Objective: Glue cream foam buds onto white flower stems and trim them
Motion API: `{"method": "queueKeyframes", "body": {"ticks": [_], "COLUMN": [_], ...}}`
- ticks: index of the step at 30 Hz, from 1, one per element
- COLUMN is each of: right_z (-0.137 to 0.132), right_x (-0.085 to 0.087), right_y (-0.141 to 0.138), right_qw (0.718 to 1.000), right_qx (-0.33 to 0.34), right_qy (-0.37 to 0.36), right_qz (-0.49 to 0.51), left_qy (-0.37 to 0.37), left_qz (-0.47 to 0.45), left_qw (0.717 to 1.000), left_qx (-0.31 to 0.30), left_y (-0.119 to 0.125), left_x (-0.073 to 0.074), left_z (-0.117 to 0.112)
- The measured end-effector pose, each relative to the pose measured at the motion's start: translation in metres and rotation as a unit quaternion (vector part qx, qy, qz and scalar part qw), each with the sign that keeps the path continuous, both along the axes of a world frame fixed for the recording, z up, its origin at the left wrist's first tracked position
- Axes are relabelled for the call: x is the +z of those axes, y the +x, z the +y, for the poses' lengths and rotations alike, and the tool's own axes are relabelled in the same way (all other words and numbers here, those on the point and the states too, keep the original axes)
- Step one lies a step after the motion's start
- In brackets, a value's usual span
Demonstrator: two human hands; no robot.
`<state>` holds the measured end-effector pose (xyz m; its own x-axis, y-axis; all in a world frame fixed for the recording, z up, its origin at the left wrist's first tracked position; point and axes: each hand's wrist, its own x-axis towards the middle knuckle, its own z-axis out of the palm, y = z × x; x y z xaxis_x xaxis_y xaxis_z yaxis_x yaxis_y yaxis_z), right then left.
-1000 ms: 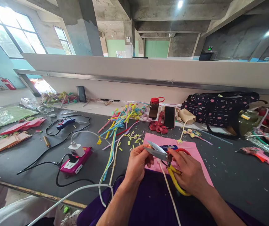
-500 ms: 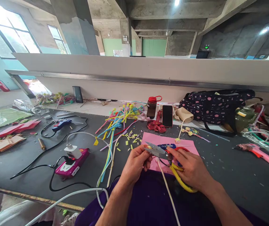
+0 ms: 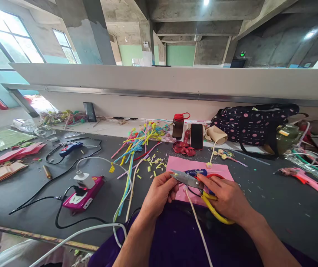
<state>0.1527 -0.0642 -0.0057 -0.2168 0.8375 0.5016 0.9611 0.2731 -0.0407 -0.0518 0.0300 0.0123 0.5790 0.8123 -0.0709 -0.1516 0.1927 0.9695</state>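
My right hand (image 3: 225, 198) grips yellow-handled scissors (image 3: 200, 189) whose steel blades, nearly closed, point left toward my left hand (image 3: 159, 193). My left hand is pinched on a small pale piece at the blade tips, and a thin white stem (image 3: 199, 230) hangs from there down over my purple lap. Both hands hover over the near edge of a pink sheet (image 3: 220, 171) lying on the dark table (image 3: 272, 200). A blue-handled tool (image 3: 195, 172) rests on the pink sheet just behind the scissors.
Coloured stems (image 3: 136, 148) and yellow offcuts (image 3: 155, 163) lie left of the sheet. A pink power strip (image 3: 85, 193) with white charger and cables sits nearer left. A brown bottle (image 3: 178, 126), phone (image 3: 197, 136), spotted bag (image 3: 253, 124) and pink glue gun (image 3: 303, 178) stand behind and right.
The scissor blades have closed from wide apart to nearly together at my left fingertips. Both hands stayed over the pink sheet while the view drifted slightly.
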Motion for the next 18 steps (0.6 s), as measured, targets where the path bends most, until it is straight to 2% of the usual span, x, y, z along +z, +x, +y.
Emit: {"method": "queueKeyframes", "body": {"ticks": [7, 18], "right_z": [-0.0002, -0.0015], "right_x": [-0.0009, -0.0002], "right_y": [-0.0015, -0.0066], "right_qw": [1.000, 0.998], "right_qx": [0.013, 0.008], "right_qy": [-0.005, -0.030], "right_qz": [0.019, 0.056], "left_qy": [-0.001, -0.023], "left_qz": [0.002, -0.053], "left_qw": [1.000, 0.998], "left_qx": [0.019, 0.025], "left_y": [0.0020, 0.0032], "left_x": [-0.0004, -0.0014], "left_z": [0.0015, 0.0017]}}
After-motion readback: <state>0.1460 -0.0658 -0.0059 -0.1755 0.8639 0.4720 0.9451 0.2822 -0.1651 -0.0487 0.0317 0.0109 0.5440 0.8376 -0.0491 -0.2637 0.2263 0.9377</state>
